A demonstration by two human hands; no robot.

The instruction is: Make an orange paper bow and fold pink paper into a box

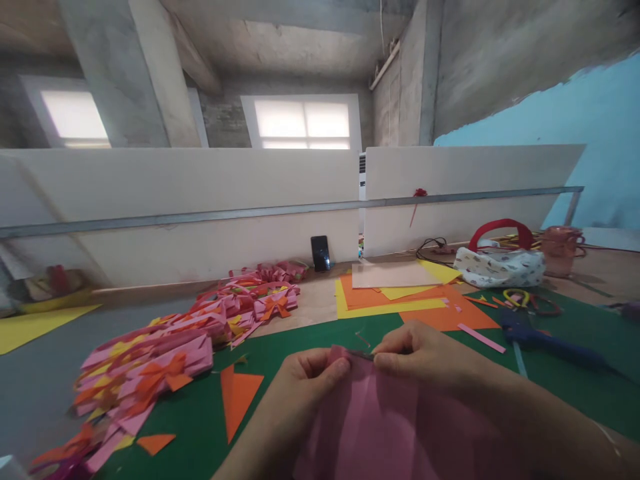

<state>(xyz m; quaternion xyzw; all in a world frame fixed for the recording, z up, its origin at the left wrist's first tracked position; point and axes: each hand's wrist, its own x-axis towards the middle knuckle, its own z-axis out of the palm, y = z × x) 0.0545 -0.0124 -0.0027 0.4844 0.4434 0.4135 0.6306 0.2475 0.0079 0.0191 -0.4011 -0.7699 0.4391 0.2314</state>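
Observation:
My left hand (317,373) pinches the top edge of a large pink sheet (370,427), its thumb pressed on the folded corner. Close by on the right, my right hand (415,353) has its thumb and fingertips closed on a thin dark, narrow piece (363,355) that reaches toward the left fingertips. What this piece is cannot be made out. The pink sheet hangs down below both hands and runs out of the picture. To the left, a folded orange piece (241,400) lies on the green cutting mat (195,427).
Pink, yellow and orange bow-trimmed pieces (170,367) are heaped at left. Orange and yellow sheets (370,310) lie ahead. A blue glue gun (540,337), a white patterned bag (500,267) and a pinkish jug (560,250) stand at right. A phone (321,253) leans on the white panel (250,233).

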